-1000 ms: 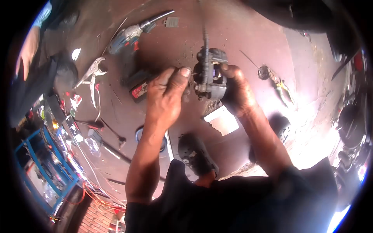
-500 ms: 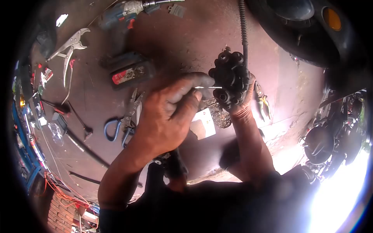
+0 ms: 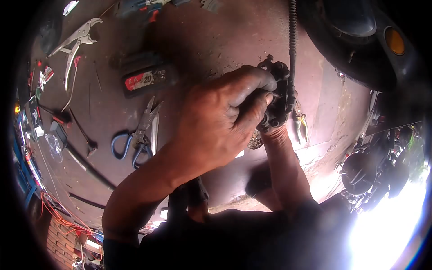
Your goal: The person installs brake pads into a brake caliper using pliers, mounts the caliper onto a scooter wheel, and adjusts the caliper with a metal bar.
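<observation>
A black brake caliper with several round bosses is held up right of centre, a ribbed hose rising beside it. My right hand grips the caliper from behind and below; most of its fingers are hidden by it. My left hand reaches across from the left, its dirty thumb and forefinger pinched at the caliper's face. Between those fingertips is a thin metal pin, now almost wholly covered; only a small dark tip shows against the caliper. The left hand covers much of the caliper's left side.
Blue-handled scissors and a red-labelled battery pack lie left of my left hand. Locking pliers are at the upper left, yellow-handled pliers just right of the caliper. A dark vehicle body with an orange lamp stands at upper right.
My left hand has moved right and closer, bringing the thin pin against the caliper's face. The caliper has turned and shifted slightly right. The camera view has shifted a little.
</observation>
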A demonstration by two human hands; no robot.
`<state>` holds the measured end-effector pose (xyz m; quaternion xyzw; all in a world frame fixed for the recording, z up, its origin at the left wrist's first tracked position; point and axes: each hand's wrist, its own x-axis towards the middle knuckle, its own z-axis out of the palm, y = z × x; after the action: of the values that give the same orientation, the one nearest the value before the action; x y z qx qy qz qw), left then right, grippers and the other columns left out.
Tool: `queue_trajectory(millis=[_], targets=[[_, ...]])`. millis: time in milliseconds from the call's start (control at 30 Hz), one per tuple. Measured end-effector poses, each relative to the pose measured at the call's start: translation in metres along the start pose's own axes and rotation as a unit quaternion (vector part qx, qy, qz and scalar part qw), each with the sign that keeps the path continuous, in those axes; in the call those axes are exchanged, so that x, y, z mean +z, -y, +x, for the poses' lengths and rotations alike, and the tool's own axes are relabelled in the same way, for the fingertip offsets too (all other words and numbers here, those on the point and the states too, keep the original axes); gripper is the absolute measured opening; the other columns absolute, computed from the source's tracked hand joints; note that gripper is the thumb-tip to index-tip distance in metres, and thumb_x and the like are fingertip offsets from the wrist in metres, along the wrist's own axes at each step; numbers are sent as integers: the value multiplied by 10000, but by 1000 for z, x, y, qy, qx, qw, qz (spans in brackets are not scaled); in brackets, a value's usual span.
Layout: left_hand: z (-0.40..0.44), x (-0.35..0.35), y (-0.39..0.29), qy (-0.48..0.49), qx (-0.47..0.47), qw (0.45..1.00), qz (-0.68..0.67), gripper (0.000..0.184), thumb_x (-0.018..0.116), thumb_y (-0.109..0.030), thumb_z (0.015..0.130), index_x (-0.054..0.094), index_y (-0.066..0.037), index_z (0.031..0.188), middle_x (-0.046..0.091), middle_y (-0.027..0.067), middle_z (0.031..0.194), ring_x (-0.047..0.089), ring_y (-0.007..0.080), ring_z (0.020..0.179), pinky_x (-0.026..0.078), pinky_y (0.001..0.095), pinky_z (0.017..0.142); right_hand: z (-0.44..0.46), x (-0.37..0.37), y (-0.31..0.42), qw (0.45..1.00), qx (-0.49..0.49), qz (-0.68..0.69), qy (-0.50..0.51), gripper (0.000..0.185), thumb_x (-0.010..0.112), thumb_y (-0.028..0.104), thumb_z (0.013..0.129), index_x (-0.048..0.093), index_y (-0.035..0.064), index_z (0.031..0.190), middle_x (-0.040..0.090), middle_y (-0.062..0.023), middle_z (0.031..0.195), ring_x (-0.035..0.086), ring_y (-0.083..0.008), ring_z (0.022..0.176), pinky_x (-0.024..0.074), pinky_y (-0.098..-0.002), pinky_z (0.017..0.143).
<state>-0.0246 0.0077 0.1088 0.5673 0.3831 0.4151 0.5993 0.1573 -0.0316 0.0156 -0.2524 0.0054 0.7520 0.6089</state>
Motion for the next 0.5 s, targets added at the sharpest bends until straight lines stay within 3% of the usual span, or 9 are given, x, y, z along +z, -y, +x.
queue_trajectory(millis=[100, 167, 267, 300, 500], targets=[[4, 4, 4, -5, 6, 1000, 1, 166, 638, 17, 937, 641, 30, 1102, 679, 53, 935, 629, 82, 865, 512, 230, 776, 3, 20, -3, 999, -34, -17, -29, 739, 678, 539, 810, 490, 53, 1334, 609, -149, 1198, 699, -268, 833, 626, -386, 621], [3, 6, 0, -5, -23, 1000, -7, 152, 641, 12, 937, 650, 26, 1088, 675, 49, 931, 621, 82, 855, 504, 226, 768, -1, 21, 3, 999, 0, -47, -18, 732, 687, 540, 799, 517, 35, 1301, 652, -157, 1082, 694, -272, 766, 612, -418, 618], [4, 5, -9, -19, -26, 999, 26, 132, 638, 2, 930, 634, 8, 1062, 681, 78, 869, 656, 121, 769, 531, 290, 668, -6, 20, 10, 996, 83, -36, 14, 772, 727, 530, 757, 527, 13, 1296, 672, -162, 1025, 690, -279, 795, 603, -438, 662], [4, 7, -11, -36, -54, 998, 17, 106, 632, -8, 947, 645, 11, 1051, 673, 44, 862, 625, 83, 779, 515, 255, 667, -6, 22, 11, 995, 93, -28, 4, 792, 746, 517, 740, 524, 6, 1303, 669, -164, 1038, 691, -282, 827, 609, -432, 686], [5, 5, -14, -46, -84, 988, 121, 75, 644, -37, 950, 660, 13, 1003, 668, 52, 831, 599, 93, 734, 494, 254, 659, -11, 40, 14, 996, 86, -4, 38, 717, 740, 385, 795, 510, -46, 1319, 663, -189, 1110, 688, -296, 948, 602, -429, 802]])
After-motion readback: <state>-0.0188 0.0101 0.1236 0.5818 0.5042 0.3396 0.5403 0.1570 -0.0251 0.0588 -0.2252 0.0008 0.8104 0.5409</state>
